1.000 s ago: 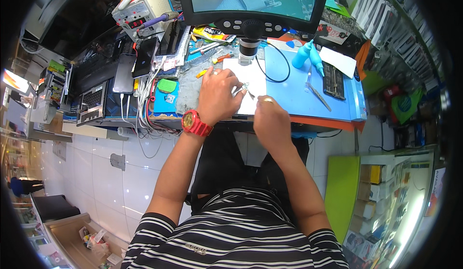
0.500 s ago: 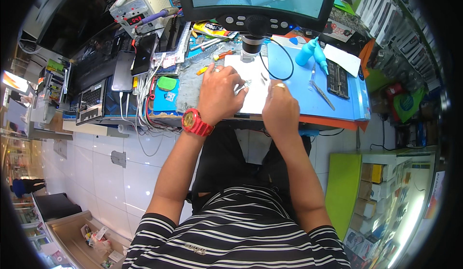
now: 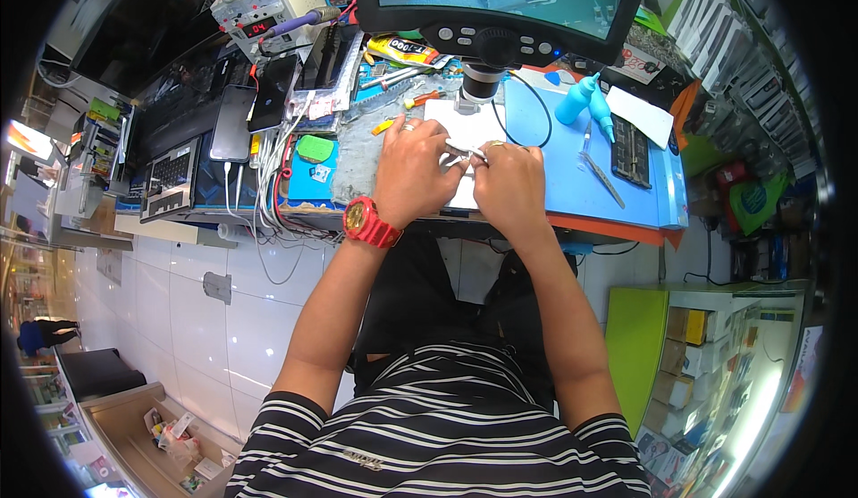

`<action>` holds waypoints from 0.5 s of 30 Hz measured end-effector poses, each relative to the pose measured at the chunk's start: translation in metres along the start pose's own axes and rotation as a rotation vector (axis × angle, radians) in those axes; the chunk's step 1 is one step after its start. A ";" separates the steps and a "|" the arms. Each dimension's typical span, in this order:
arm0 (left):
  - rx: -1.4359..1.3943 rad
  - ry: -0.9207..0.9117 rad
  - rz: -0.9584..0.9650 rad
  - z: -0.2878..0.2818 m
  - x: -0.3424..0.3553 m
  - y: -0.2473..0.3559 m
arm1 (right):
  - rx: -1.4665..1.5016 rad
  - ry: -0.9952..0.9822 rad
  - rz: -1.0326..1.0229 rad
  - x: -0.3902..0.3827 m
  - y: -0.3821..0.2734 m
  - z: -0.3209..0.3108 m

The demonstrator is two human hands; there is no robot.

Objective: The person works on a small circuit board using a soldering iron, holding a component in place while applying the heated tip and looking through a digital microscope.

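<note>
My left hand (image 3: 413, 169) and my right hand (image 3: 511, 187) meet above a white sheet (image 3: 454, 110) at the front of the bench. Between their fingertips they pinch a small, flat, pale piece (image 3: 464, 148); its kind is too small to make out, and fingers hide part of it. Both hands are closed, thumbs pressed inward. Just beyond them hangs the lens of a digital microscope (image 3: 479, 83) beneath its screen (image 3: 509, 2), which shows a magnified green circuit board with a blue-grey shape at its left.
On the blue mat (image 3: 556, 172) to the right lie tweezers (image 3: 602, 179), light-blue bottles (image 3: 575, 100) and a dark phone frame (image 3: 631, 151). Phones (image 3: 232, 123) and white cables (image 3: 268, 172) crowd the left, near a green sponge (image 3: 315, 148) and a power supply (image 3: 259, 17).
My right hand has moved left to meet my left hand and grip the small piece with it. More of the green board shows on the screen. The view has shifted slightly.
</note>
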State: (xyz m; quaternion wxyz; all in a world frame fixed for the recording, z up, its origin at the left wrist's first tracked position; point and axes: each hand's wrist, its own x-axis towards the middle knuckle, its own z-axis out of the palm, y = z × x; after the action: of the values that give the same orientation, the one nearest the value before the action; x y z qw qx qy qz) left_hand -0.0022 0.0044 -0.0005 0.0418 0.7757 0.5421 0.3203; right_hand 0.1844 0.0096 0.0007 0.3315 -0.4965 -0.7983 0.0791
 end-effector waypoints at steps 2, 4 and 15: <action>0.001 0.001 -0.004 0.000 0.000 -0.001 | -0.017 -0.010 0.001 0.000 -0.002 0.000; 0.001 0.001 -0.005 0.000 0.000 -0.001 | -0.035 -0.020 0.005 0.000 -0.002 0.000; -0.024 -0.011 -0.007 -0.003 0.000 0.001 | 0.032 -0.042 -0.006 -0.009 0.008 -0.016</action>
State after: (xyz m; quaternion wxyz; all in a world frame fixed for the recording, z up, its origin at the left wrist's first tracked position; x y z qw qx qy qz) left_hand -0.0034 0.0031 0.0023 0.0550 0.7752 0.5405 0.3224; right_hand 0.2021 0.0029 0.0054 0.3229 -0.4868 -0.8053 0.1014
